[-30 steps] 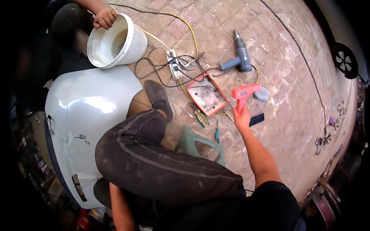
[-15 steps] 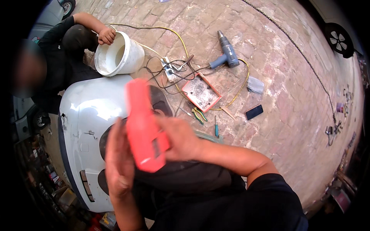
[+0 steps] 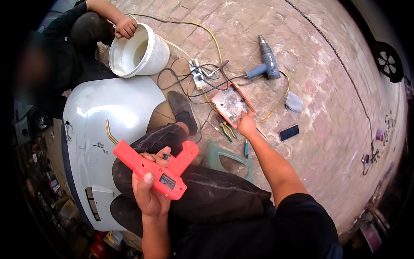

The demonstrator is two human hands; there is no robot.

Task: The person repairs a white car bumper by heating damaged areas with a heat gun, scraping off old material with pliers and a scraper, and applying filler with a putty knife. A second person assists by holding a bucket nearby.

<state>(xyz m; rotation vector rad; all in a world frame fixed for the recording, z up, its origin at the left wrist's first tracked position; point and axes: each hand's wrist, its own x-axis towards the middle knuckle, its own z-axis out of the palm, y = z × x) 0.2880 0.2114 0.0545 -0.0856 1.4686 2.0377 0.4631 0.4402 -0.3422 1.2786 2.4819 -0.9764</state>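
My left hand (image 3: pixel 148 190) is wrapped round a red hot stapler (image 3: pixel 161 172), a pistol-shaped tool with two bent brass prongs pointing up and left over the car bumper. Its grip points right, away from my palm. Over the orange-rimmed tray (image 3: pixel 221 118), my right hand (image 3: pixel 247 125) reaches in at the near right corner with fingertips drawn together. Small dark bits lie in that tray; whatever is between the fingertips is too small to make out. The silver-white bumper (image 3: pixel 97 116) lies beside my knees, with cracked, broken spots on its surface.
A co-worker's hand (image 3: pixel 126 28) rests on the rim of a white bucket (image 3: pixel 159 52). Past the tray lie a heat gun (image 3: pixel 268 62), a power strip (image 3: pixel 198 75) and tangled cables. Pliers (image 3: pixel 228 131), a screwdriver (image 3: pixel 246 149), a phone (image 3: pixel 289 132) and a green stool (image 3: pixel 215 156) are nearer.
My right hand has left the hot stapler and moved right to the tray. The left hand now holds the stapler alone, turned so its prongs show. The view has shifted slightly.
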